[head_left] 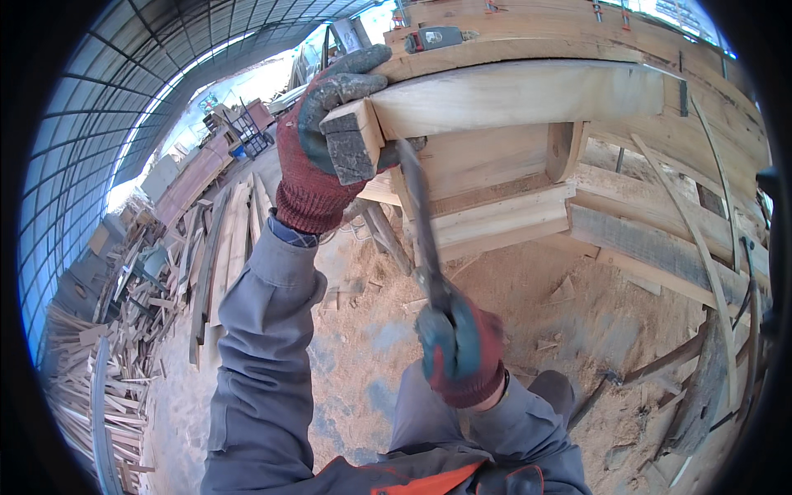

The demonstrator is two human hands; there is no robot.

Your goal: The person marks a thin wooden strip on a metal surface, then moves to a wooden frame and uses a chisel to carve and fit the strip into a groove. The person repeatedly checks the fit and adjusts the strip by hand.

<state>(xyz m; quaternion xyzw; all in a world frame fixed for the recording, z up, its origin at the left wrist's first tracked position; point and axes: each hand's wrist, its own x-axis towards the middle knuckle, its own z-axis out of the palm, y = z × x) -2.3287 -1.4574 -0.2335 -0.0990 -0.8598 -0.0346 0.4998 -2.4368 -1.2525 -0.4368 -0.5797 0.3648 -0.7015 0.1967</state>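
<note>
the left hand, in a red and dark-coated glove, clasps the wooden block at the near end of the pale plank; its upper fingers reach over the top with a gap between them, and a dark fingertip shows below the plank, so the hand wraps the block from its far left side. the right hand is closed low round a long dark tool, fingers pressed together on the shaft, whose upper end stands by the block's lower inner corner — whether it touches the wood i cannot tell. the block sits against the plank's end, its weathered grey face toward the wearer, beside the larger timber structure and above a sawdust-strewn floor. the block looks solid and stiff, probably modest in weight by itself but heavy if fixed to the plank; rough grain should give gloves decent grip, though edges could splinter. best held across its two long sides, fingers clear of the tool's tip; the tool seems rigid and is better gripped on the lower shaft — well away from that upper end
</note>
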